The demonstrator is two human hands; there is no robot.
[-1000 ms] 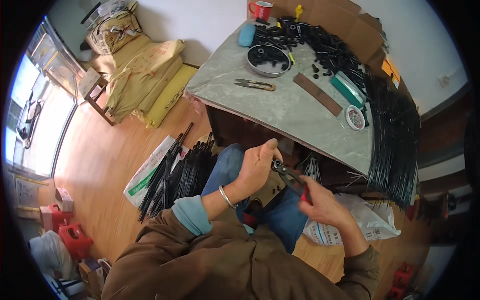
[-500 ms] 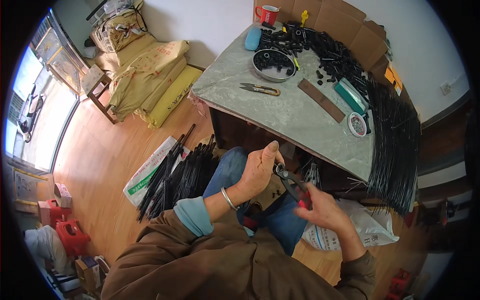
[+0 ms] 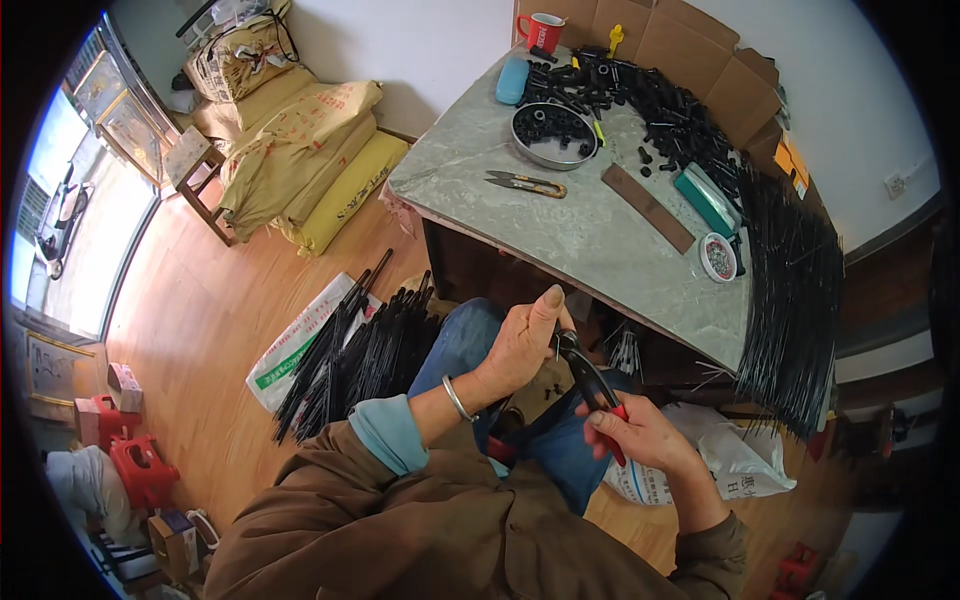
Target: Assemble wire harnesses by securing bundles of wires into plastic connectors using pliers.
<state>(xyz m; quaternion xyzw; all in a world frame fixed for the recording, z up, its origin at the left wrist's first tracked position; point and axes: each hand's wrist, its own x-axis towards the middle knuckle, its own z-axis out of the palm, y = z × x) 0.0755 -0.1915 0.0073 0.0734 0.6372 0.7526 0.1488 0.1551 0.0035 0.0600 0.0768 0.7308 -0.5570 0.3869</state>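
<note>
Above my lap, my right hand [image 3: 640, 432] grips the red handles of a pair of pincers [image 3: 588, 374]. The black jaws of this tool point up and to the left, against the fingers of my left hand [image 3: 525, 345]. My left hand is closed with its thumb raised; whatever small piece it pinches at the jaws is hidden by the fingers. A silver bangle [image 3: 459, 398] circles my left wrist. Both hands are over my knees, just in front of the table edge.
The grey table [image 3: 450, 185] bears a metal bowl [image 3: 555, 135] of black parts, snips [image 3: 527, 184], a brown bar [image 3: 648, 208], a small white tub [image 3: 718, 258] and thin black rods [image 3: 790, 300]. More black rods [image 3: 375, 350] lie on the floor at left. Stuffed sacks [image 3: 300, 150] stand behind.
My right hand has shifted slightly down and right, and the pincers now slant more steeply, their handles lower. My left hand has moved a little right, staying closed.
</note>
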